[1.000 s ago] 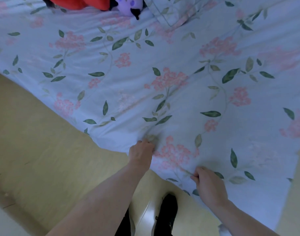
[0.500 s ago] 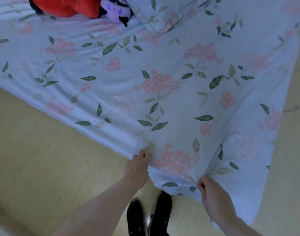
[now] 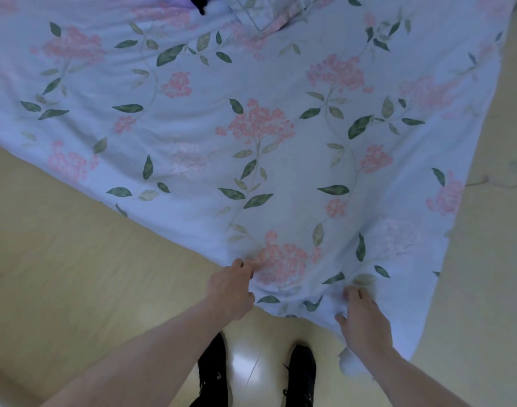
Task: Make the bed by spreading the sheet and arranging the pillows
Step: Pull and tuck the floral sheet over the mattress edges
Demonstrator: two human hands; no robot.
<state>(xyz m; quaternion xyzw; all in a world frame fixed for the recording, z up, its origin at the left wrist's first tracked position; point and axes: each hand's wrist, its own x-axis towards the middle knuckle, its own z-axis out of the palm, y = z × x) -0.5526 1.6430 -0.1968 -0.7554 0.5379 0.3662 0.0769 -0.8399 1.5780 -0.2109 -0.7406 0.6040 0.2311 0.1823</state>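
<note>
Across the upper and middle part of the frame we see the sheet (image 3: 280, 148), pale blue with pink flower clusters and green leaves, spread out and narrowing to a corner at the lower centre. At that near edge we see both hands gripping the cloth. The left hand (image 3: 231, 290) sits at the lower centre, its fingers curled onto the hem beside a pink flower cluster, thumb side toward the cloth. The right hand (image 3: 364, 320) sits to its right and slightly lower in the frame, fingers bent and pinching the sheet, with a small fold of fabric hanging beneath the wrist. The two hands are near each other but apart, with a slack span of sheet sagging between them. At the bottom centre we see two black shoes (image 3: 213, 374) standing on the yellowish floor (image 3: 75, 289), which fills the lower left and the right edge of the frame. At the top edge, a pillow (image 3: 269, 13) in the same floral print lies on the sheet, and just left of it a small purple and black object (image 3: 192, 0) is cut off by the frame; we cannot tell what it is.
</note>
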